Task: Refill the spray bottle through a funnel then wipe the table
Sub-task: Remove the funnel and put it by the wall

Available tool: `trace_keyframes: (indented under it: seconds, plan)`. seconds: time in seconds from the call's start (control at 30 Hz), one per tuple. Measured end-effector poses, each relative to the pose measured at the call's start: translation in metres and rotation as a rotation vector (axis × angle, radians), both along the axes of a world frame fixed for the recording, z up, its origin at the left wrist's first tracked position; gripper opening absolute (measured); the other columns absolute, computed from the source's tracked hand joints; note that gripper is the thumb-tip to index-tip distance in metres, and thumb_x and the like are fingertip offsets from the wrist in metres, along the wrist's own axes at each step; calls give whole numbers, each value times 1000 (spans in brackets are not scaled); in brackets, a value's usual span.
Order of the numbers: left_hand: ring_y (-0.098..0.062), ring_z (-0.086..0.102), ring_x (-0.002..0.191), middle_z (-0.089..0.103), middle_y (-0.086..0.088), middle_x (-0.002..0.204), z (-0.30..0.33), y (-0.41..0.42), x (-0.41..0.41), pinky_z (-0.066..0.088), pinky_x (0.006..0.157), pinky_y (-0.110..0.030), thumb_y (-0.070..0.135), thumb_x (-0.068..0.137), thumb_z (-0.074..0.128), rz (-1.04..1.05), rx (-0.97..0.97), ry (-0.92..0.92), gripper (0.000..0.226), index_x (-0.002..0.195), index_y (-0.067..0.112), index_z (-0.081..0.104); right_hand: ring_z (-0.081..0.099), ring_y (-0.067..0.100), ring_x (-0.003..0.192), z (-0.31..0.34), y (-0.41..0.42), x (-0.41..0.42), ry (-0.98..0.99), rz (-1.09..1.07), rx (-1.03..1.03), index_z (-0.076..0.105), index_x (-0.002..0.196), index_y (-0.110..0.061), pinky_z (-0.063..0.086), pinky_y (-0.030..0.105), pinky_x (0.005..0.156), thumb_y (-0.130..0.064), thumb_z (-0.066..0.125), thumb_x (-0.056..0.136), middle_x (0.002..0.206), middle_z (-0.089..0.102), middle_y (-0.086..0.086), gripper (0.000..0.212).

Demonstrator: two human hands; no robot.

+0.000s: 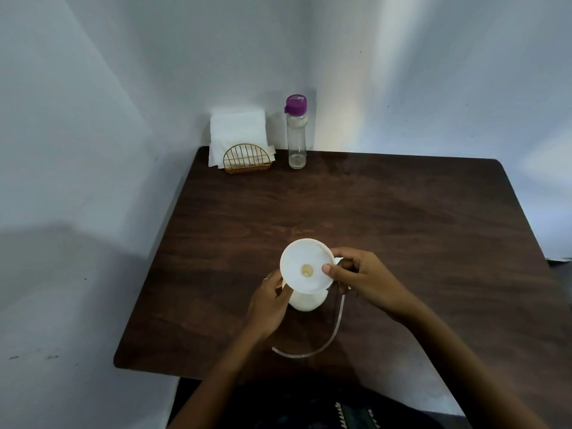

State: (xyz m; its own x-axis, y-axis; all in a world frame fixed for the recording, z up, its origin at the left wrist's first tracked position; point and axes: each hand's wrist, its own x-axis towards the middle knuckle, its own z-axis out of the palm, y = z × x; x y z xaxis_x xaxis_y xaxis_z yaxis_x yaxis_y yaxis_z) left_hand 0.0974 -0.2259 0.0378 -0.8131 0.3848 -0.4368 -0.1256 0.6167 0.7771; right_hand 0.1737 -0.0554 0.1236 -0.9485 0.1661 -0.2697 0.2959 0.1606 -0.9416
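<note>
A white funnel (301,261) sits on top of a white spray bottle (306,301) near the front middle of the dark wooden table (402,227). My left hand (270,301) grips the bottle's body from the left. My right hand (362,278) pinches the funnel's right rim with thumb and fingers. A clear tube (322,339) curves from under my right hand across the table toward me; the sprayer head it belongs to is mostly hidden behind that hand.
A clear bottle with a purple cap (296,131) stands at the table's far edge by the wall corner. Left of it, a gold wire holder (247,159) keeps a stack of white napkins (238,131). White walls close in on the left and back.
</note>
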Motion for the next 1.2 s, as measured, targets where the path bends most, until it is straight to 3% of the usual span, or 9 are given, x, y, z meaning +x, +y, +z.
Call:
trace_keyframes:
  seconds: [0.27,0.53,0.9,1.1,1.2]
  plan:
    - [-22,49,130,54,-1,139,0,-2,0,40,110,-42,27,97,53,-12,22,4,41,137,19,50,60,-4,55,3,-1,2,32,8,-12,62,112,-12,42,9,54,-9,57,90,65,67,-22,22]
    - [-18,50,127,55,0,138,-7,-4,-4,43,106,-41,27,98,51,-52,15,12,39,136,22,51,56,7,54,2,5,4,20,-25,-60,65,110,-20,41,18,48,-18,59,90,67,69,-4,20]
    - [-20,50,127,55,-1,137,-11,-2,-6,42,107,-37,27,97,52,-26,-6,-14,39,136,19,51,58,10,60,6,10,4,-4,13,-96,63,114,-20,44,21,51,-21,58,90,74,70,-1,24]
    - [-13,53,121,57,4,134,-13,-3,-10,45,104,-40,32,97,52,-54,13,-14,36,133,28,53,56,16,62,10,14,1,5,4,-164,66,112,-19,44,23,52,-25,59,89,77,69,5,25]
    - [-9,53,119,58,11,129,-7,-1,-12,45,101,-34,32,99,48,-14,64,-26,26,124,36,54,55,17,61,13,19,-1,24,-19,-229,67,110,-18,42,25,52,-26,60,88,78,68,8,25]
